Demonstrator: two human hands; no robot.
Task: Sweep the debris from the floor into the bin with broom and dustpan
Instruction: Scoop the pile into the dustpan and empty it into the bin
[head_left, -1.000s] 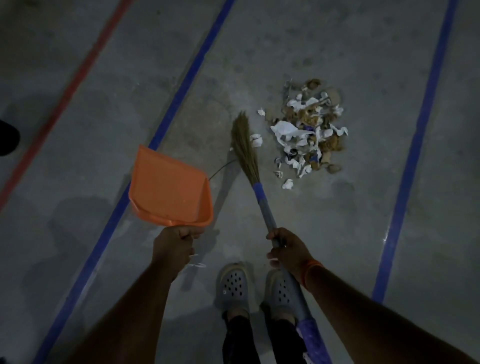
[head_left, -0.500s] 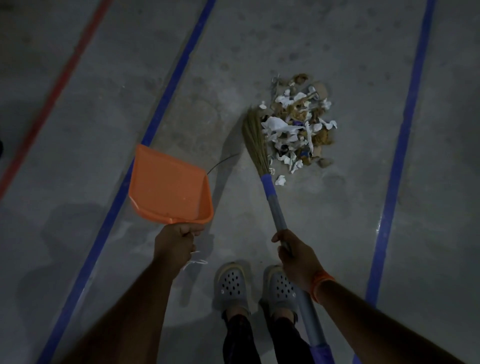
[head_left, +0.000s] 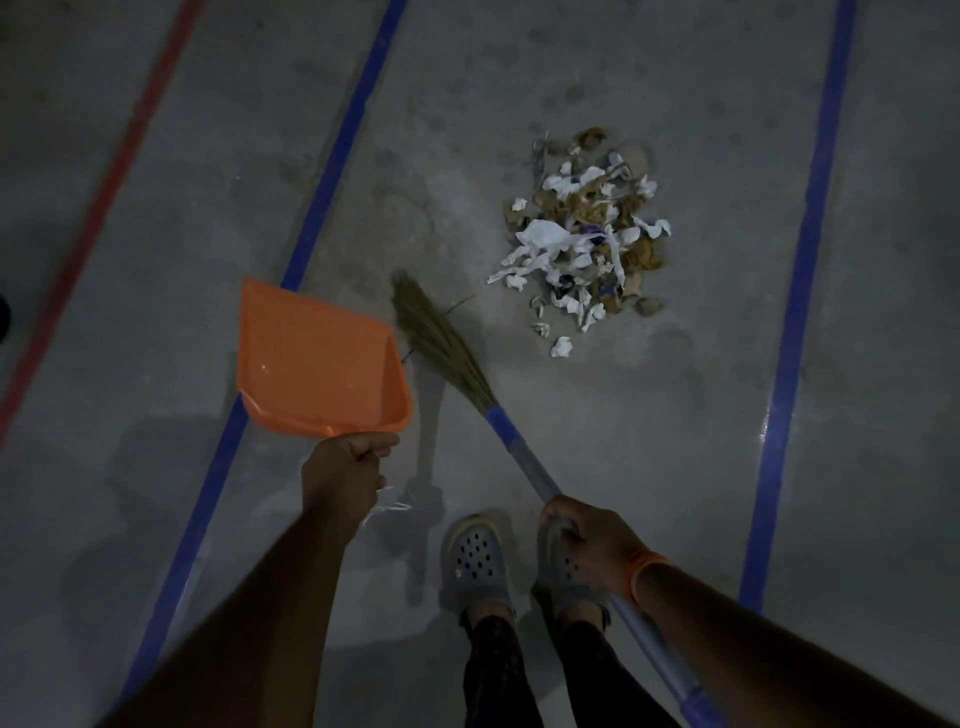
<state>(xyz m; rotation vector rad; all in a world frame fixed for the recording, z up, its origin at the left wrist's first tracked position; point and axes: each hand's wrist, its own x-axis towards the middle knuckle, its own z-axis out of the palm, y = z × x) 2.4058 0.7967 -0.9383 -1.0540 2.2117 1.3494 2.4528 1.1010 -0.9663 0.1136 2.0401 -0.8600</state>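
A pile of debris (head_left: 587, 239), white paper scraps mixed with brown bits, lies on the grey floor ahead and to the right. My right hand (head_left: 587, 540) grips the grey-and-blue handle of a straw broom (head_left: 447, 348). Its bristles angle up and left, apart from the pile and close beside the dustpan. My left hand (head_left: 348, 467) grips the handle of an orange dustpan (head_left: 311, 358), held above the floor with nothing in it. No bin is in view.
My two feet in grey perforated clogs (head_left: 475, 561) stand just below the hands. Two blue tape lines (head_left: 795, 291) and a red line (head_left: 104, 202) run along the concrete floor. A dark object (head_left: 3, 317) sits at the left edge.
The broom head has swung left, away from the edge of the debris pile, and now sits beside the dustpan. The dustpan has hardly moved. Loose scraps on the pile's left side are pushed together.
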